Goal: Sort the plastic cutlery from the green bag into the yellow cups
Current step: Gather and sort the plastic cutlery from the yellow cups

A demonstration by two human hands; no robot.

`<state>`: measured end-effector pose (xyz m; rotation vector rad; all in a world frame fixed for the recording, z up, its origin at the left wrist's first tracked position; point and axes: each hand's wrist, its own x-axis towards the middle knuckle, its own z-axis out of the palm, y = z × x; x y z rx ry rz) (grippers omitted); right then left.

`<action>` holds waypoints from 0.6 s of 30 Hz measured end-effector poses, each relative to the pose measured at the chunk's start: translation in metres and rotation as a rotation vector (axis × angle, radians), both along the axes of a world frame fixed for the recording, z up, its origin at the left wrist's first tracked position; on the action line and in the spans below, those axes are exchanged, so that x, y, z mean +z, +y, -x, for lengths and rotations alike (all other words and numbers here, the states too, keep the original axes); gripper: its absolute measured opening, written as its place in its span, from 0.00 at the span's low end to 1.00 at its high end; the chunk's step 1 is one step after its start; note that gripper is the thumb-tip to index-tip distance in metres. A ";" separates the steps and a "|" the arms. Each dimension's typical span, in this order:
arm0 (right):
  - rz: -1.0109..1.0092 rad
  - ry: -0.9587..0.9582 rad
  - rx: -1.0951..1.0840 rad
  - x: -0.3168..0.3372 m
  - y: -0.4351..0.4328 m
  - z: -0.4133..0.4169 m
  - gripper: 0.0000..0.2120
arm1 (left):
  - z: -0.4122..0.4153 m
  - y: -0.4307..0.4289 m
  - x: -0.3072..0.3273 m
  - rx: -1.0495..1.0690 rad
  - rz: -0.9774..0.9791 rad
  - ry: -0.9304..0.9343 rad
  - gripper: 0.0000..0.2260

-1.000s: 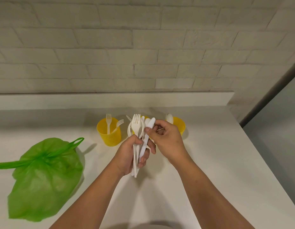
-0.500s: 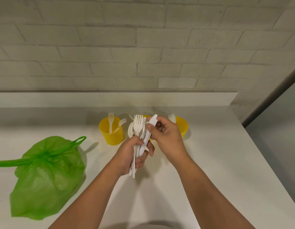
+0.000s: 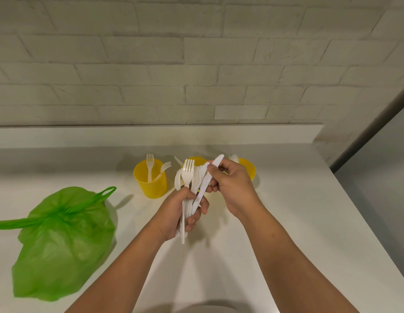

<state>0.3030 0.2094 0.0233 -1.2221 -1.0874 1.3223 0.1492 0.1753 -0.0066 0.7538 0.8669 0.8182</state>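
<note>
Mid-sort: left hand (image 3: 181,214) grips the cutlery bundle (image 3: 187,171); right hand (image 3: 233,188) pinches a plastic knife (image 3: 202,189) lying across it. Next, probably: pull it free and drop it in the middle yellow cup (image 3: 197,159) behind the hands. The green bag (image 3: 60,240) lies left of the left hand.

White cutlery bunch (image 3: 187,173) upright, knife (image 3: 202,187) tilted; crumpled green bag (image 3: 60,245) left of yellow cups (image 3: 151,187)
</note>
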 end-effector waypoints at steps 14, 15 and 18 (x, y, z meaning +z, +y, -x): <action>0.084 -0.047 -0.143 -0.010 0.009 -0.003 0.08 | -0.008 0.001 0.005 0.176 -0.204 0.420 0.12; 0.089 -0.037 -0.115 -0.010 0.009 -0.002 0.08 | -0.009 0.001 0.005 0.176 -0.218 0.430 0.11; 0.071 -0.035 -0.075 -0.012 0.007 -0.001 0.07 | -0.011 0.001 0.005 0.184 -0.236 0.438 0.11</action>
